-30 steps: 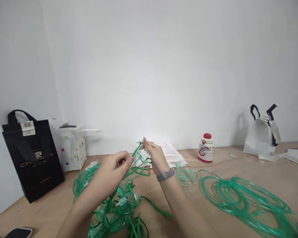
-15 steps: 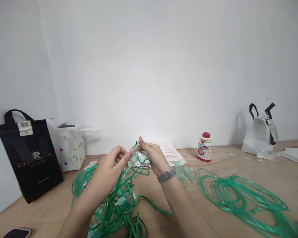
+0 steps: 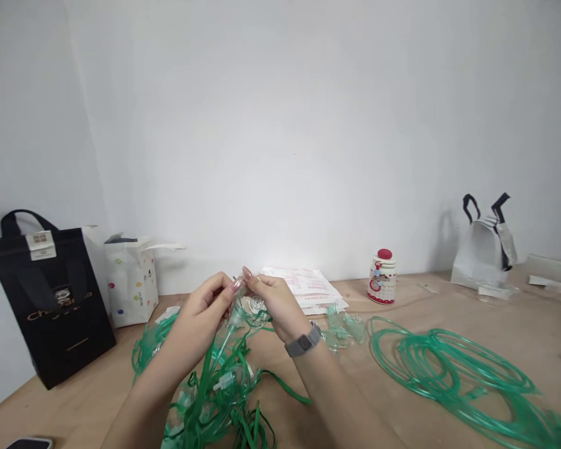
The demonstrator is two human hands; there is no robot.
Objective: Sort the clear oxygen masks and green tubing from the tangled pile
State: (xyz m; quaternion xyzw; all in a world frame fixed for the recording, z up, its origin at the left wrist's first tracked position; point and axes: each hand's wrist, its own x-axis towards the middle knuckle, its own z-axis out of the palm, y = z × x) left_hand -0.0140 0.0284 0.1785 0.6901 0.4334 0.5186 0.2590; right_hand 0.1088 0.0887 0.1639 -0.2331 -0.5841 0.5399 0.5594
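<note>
- Head view: the left hand and the right hand meet fingertip to fingertip above the wooden surface, both pinching a clear mask piece with a green strap.
- The left hand is closed in a pinch on the piece's near end; the right hand is closed around its far side, with a grey watch on the wrist.
- The piece's long axis runs from the fingertips down and toward the person, tilted steeply, its upper tip between the two hands.
- Below and just behind the hands lies a tangle of green tubing and masks; the held strap trails into it.
- Right of the right hand, well apart, sits a flat coil of green tubing.
- Beyond the hands lie printed packets.
- Compared with half a second ago, both hands sit lower and further left, and the fingertips have closed together over the piece.
</note>
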